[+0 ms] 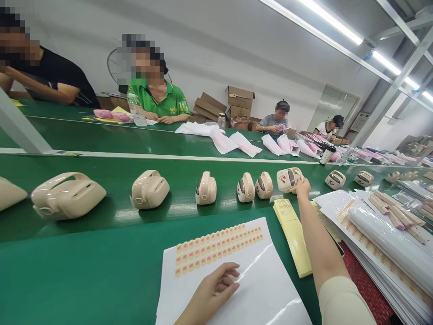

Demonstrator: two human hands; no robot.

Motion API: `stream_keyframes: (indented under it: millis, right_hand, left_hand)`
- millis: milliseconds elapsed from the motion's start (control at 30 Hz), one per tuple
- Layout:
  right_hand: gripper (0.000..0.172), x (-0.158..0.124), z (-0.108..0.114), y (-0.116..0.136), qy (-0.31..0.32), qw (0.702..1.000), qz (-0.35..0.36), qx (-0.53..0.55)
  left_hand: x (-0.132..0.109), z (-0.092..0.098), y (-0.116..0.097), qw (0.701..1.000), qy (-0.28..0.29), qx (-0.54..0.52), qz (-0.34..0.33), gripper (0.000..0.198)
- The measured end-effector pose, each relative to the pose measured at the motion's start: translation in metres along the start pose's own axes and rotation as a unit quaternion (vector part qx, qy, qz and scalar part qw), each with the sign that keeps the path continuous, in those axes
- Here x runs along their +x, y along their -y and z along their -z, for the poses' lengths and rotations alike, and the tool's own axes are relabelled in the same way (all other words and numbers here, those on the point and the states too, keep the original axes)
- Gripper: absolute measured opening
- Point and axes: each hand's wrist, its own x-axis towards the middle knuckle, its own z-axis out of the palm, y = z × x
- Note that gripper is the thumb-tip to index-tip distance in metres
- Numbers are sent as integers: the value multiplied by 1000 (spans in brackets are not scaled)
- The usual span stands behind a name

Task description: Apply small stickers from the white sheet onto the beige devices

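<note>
My right hand (302, 187) reaches out over the green belt (101, 253) and grips the handle of a cream plastic casing with a flower print (287, 179). My left hand (216, 289) lies on a white sticker sheet (257, 280) near me, fingers curled loosely against the paper with nothing in them. Rows of small orange stickers (216, 246) fill the upper part of that sheet. More cream casings stand in a row along the belt, the nearest two (255, 186) just left of the held one.
A yellow strip (293, 230) lies beside my right forearm. Stacked sheets and wrapped packs (382, 230) fill the right side. Across the belt sit several people behind pink-and-white sheets (233, 141), a cup (327, 154) and cardboard boxes (238, 103).
</note>
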Motion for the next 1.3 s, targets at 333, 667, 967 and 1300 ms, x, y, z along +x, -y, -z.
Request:
stream_keyframes:
  millis: [333, 667, 967, 1300]
  right_hand:
    - [16, -177, -15, -12, 473, 837, -185, 203]
    - [21, -138, 4, -27, 189, 918, 204, -282]
    - [16, -74, 17, -55, 133, 947, 89, -277]
    - [20, -89, 25, -34, 209, 976, 28, -54]
  left_hand:
    - [-16, -1, -24, 945, -86, -315, -15, 87]
    - [-24, 7, -35, 908, -183, -377, -7, 86]
    - [-18, 5, -56, 879, -219, -423, 20, 72]
    - [-10, 5, -47, 888, -218, -402, 41, 73]
